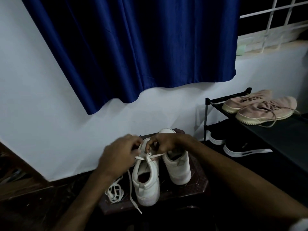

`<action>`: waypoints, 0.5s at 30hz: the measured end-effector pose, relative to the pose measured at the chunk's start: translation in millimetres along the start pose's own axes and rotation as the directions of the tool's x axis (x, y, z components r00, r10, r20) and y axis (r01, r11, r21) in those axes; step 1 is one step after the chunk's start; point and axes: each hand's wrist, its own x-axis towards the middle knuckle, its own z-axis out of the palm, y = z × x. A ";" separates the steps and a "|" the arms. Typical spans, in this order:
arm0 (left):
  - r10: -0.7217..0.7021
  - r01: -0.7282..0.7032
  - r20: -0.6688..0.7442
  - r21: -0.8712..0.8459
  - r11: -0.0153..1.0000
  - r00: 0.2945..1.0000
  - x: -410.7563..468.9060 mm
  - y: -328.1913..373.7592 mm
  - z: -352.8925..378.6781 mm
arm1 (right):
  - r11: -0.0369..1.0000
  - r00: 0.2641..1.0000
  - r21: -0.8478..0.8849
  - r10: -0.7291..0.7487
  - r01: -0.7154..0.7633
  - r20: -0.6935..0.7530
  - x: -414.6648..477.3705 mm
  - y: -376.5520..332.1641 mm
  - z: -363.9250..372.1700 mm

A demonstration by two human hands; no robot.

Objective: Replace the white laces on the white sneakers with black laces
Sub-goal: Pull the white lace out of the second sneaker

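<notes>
Two white sneakers stand heel toward me on a dark stool (196, 185). The left sneaker (146, 184) still carries a white lace (146, 156) across its top eyelets, with one end trailing down past its heel. My left hand (118, 155) and my right hand (164, 143) both pinch that lace above the shoe's tongue. The right sneaker (177, 167) shows no lace from here. A loose white lace (115, 191) lies bunched on the stool to the left. A thin dark tip, perhaps a black lace, peeks behind my left hand; I cannot tell.
A black shoe rack (270, 130) stands to the right with pink sneakers (260, 107) on top and black shoes (240, 147) below. A blue curtain (133, 47) hangs on the white wall behind. A dark wooden edge (20, 167) sits at the left.
</notes>
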 end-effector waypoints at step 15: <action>-0.430 0.349 -0.462 -0.253 0.902 0.776 -4.8 -51.9 3.0 | 0.997 0.999 0.064 0.043 -0.045 0.030 0.9 6.1 -4.8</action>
